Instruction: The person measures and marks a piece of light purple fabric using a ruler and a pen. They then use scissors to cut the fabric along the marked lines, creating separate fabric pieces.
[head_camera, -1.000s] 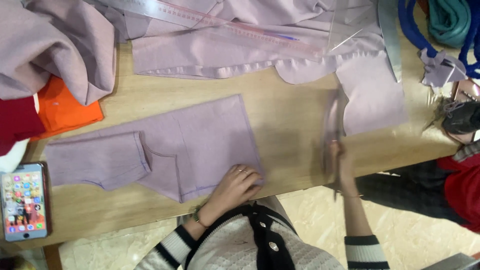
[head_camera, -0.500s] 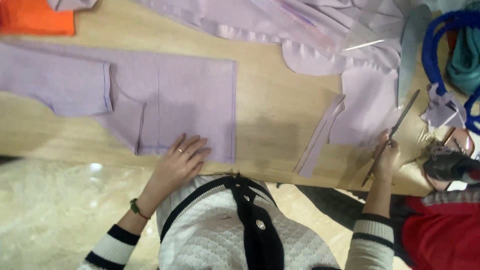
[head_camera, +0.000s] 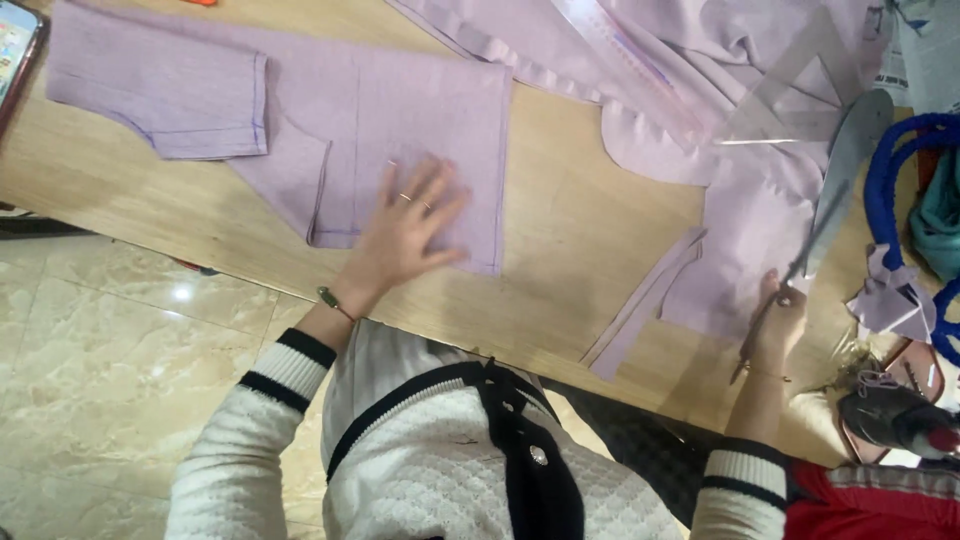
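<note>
Since the earlier frames, the left hand (head_camera: 410, 225) has been slid further onto the folded lilac garment piece (head_camera: 400, 130) and is now spread flat, fingers wide, pressing its lower corner against the table (head_camera: 570, 240). Meanwhile the scissors (head_camera: 800, 270) have been carried off the cut fabric piece (head_camera: 740, 250); they are held in the closed right hand (head_camera: 780, 320) at the table's near edge, blades angled up and away. A narrow cut strip (head_camera: 640, 310) lies just beside that piece. Further off, a clear triangle ruler (head_camera: 790, 90) rests on more lilac cloth, and a phone (head_camera: 15, 45) sits at the far left.
</note>
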